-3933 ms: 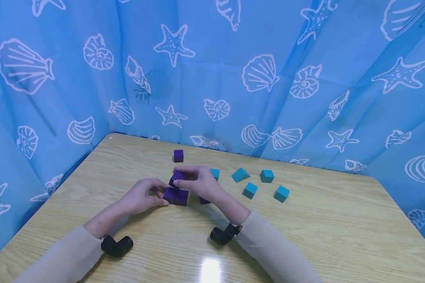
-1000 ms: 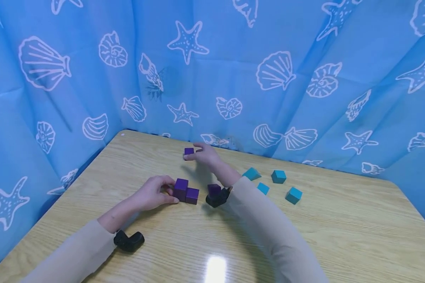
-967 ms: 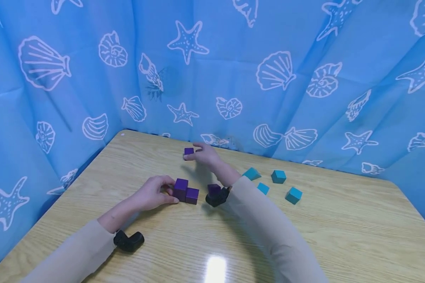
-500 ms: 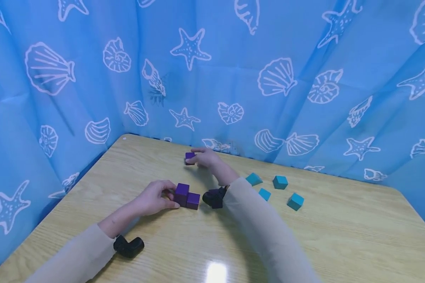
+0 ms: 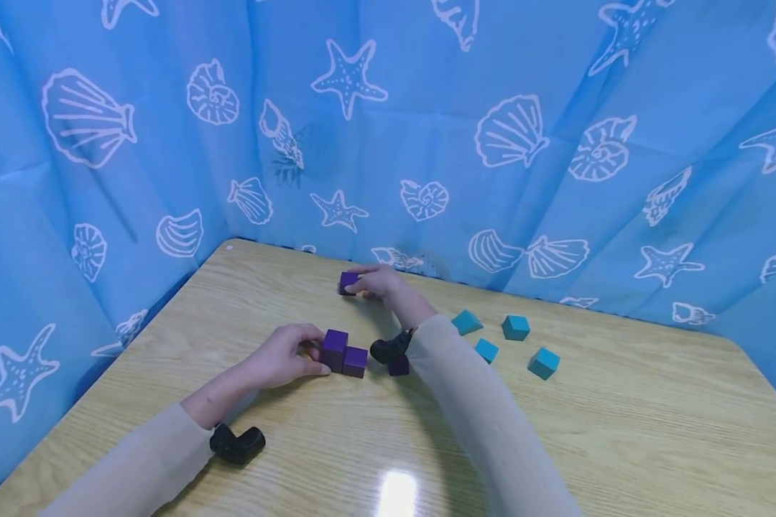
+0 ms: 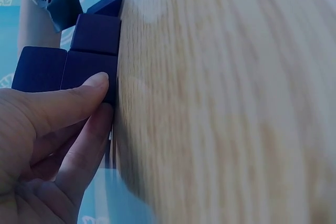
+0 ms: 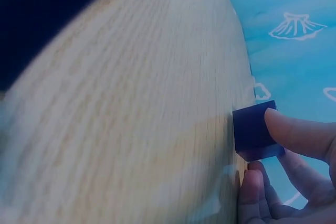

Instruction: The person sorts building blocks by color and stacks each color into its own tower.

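In the head view, one purple cube [image 5: 335,339] sits on another, with a third purple cube [image 5: 355,362] touching on the right. My left hand [image 5: 291,357] holds the lower cube of that stack; in the left wrist view the thumb [image 6: 79,98] lies along its face. Toward the back edge, my right hand [image 5: 381,284] pinches a separate purple cube [image 5: 348,282] between thumb and fingers. From the right wrist view, that cube [image 7: 254,132] is at the table surface; whether it is lifted I cannot tell. Another purple block [image 5: 399,367] is partly hidden under the right wrist device.
Right of the right forearm lie several teal blocks: a wedge-like one [image 5: 468,322], a cube [image 5: 516,327], another cube [image 5: 544,363], and one partly covered by the sleeve [image 5: 487,350]. A blue curtain [image 5: 427,143] hangs behind the wooden table [image 5: 621,431].
Earlier, my right hand put a purple cube on top of the pair, then reached to the back cube. Its fingers now grip that cube. The left hand stays at the stack.
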